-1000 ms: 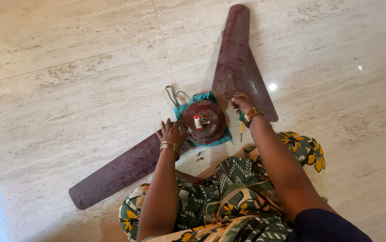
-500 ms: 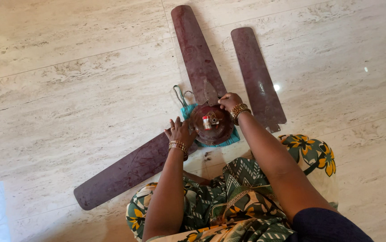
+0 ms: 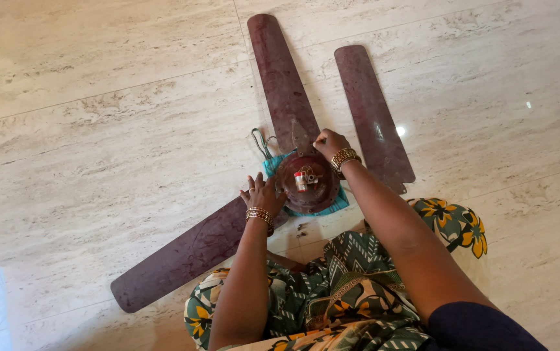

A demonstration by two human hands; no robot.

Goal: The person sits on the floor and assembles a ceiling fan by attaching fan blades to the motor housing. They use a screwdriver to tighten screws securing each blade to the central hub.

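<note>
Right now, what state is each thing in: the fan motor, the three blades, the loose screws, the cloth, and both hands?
Fan motor hub: lying on the floor, resting on the cloth.
Lower-left blade: joined to the hub.
Upper blade: root at the hub, under the right hand.
Separate blade: detached, flat on the floor.
Teal cloth: spread under the hub.
Screws: loose on the floor.
Left hand: pressing the hub's edge.
Right hand: fingers pinched at the blade root.

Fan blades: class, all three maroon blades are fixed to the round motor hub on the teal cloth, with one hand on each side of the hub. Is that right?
Not quite. In the head view two fan blades meet the motor hub on the teal cloth; the third blade lies loose beside it. Left hand and right hand do flank it.
</note>
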